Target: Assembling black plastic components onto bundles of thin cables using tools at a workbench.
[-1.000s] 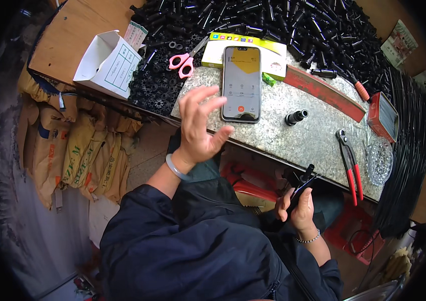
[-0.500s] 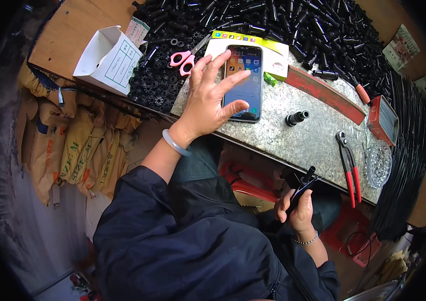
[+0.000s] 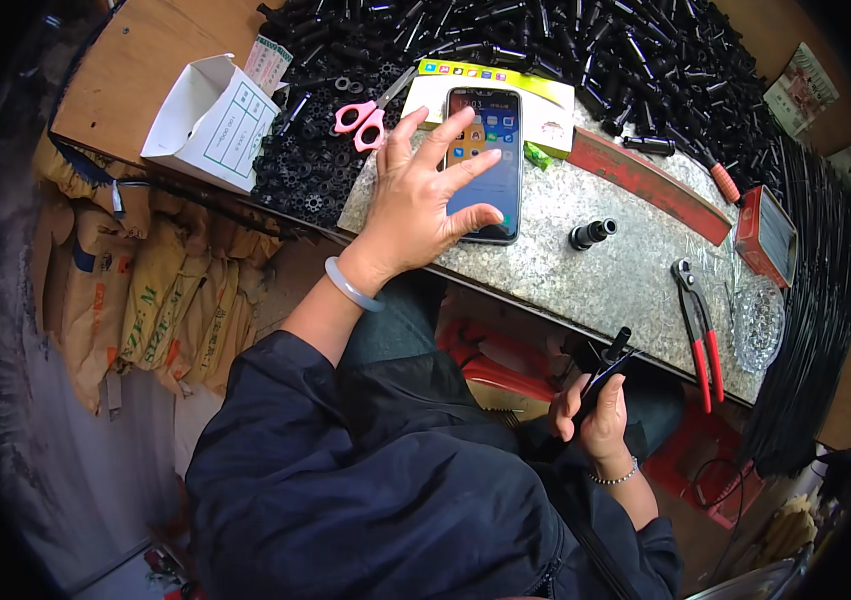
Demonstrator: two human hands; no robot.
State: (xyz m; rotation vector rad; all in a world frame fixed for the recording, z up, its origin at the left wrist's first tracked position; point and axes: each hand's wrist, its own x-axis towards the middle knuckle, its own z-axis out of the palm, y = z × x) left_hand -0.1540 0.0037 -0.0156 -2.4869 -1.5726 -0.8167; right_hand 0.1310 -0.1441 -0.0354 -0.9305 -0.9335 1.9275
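Observation:
My left hand (image 3: pixel 417 208), with a pale bangle at the wrist, is spread over a smartphone (image 3: pixel 493 195) with a lit screen of app icons. Its fingers reach across the left half of the screen; whether a fingertip touches the glass I cannot tell. The phone's top end overlaps a yellow-and-white box (image 3: pixel 543 108). Below the table's front edge, my right hand (image 3: pixel 597 415) is closed round a black tubular part (image 3: pixel 618 343), whose round end points up. The part's lower portion is hidden in the hand. A similar short black part (image 3: pixel 592 234) rests on the tabletop (image 3: pixel 545 270).
Black tubular parts (image 3: pixel 625 60) lie heaped along the back. Pink-handled scissors (image 3: pixel 360 122) and an open white carton (image 3: pixel 215 125) are at left. A rusty red metal bar (image 3: pixel 645 185), red-handled cutters (image 3: pixel 697 330), a clear dish (image 3: pixel 756 325) and long black strips (image 3: pixel 815 300) occupy the right.
The phone's icon page has shifted on the screen, and my left fingers have moved very slightly. My right hand keeps its hold on the black tubular part.

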